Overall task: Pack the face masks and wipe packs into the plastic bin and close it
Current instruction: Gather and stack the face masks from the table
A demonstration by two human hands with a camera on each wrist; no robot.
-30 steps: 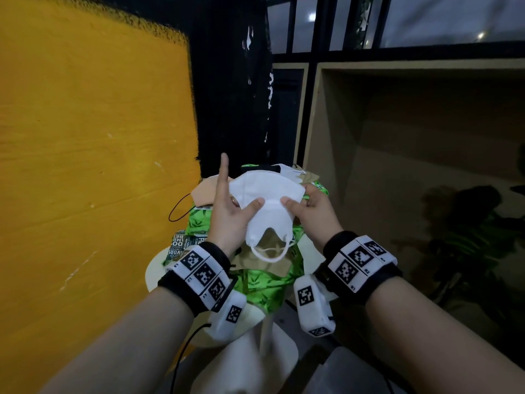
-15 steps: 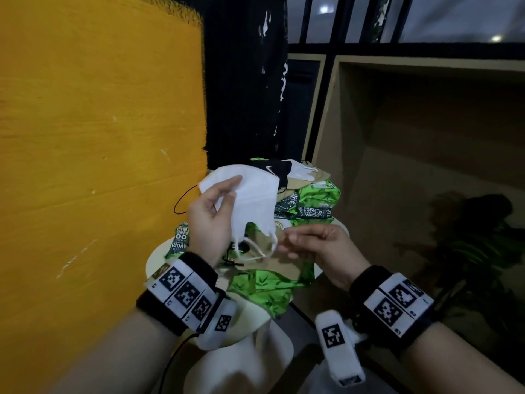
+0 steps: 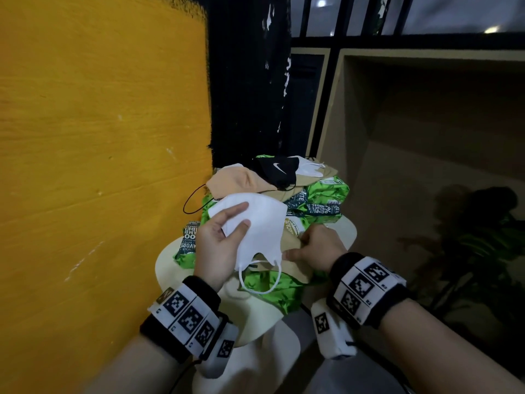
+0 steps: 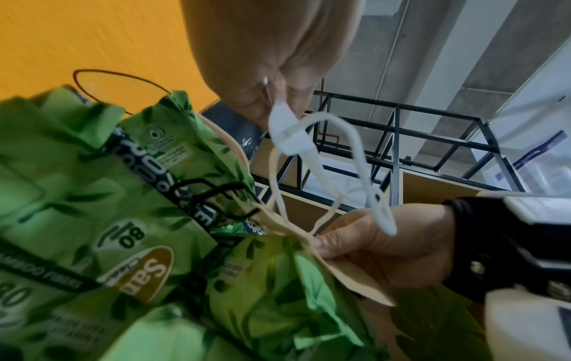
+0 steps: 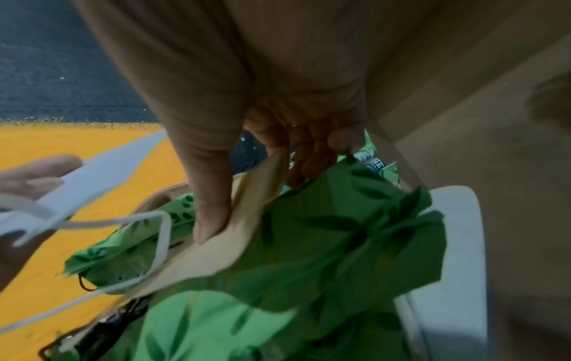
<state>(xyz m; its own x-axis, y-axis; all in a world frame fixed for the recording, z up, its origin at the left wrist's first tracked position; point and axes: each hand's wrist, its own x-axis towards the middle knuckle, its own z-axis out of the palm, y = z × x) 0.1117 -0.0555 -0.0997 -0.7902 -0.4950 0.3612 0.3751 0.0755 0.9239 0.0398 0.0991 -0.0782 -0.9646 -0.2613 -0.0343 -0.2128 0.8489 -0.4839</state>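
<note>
Head view shows the left hand (image 3: 218,245) holding a folded white mask (image 3: 255,226) above the heap, thumb on its face and fingers curled behind, its ear loops dangling toward six o'clock. At about three o'clock from it, the right hand (image 3: 315,248) is down on the pile, and the right wrist view shows thumb and fingers pinching the edge of a tan mask (image 5: 228,234) that lies on the green wipe packs (image 3: 267,288). That tan mask runs lengthwise from roughly seven to one o'clock under the white one, so the right hand is plainly the nearer, already on it. One white loop hangs across the tan mask's near end, touching or just above it; I cannot tell which. More masks, peach (image 3: 235,180) and black (image 3: 275,172), sit at twelve o'clock on the heap, all of it on a pale stool (image 3: 167,260). No plastic bin shows in any view. My guess is the tan mask gets lifted next, and the loop may snag.
</note>
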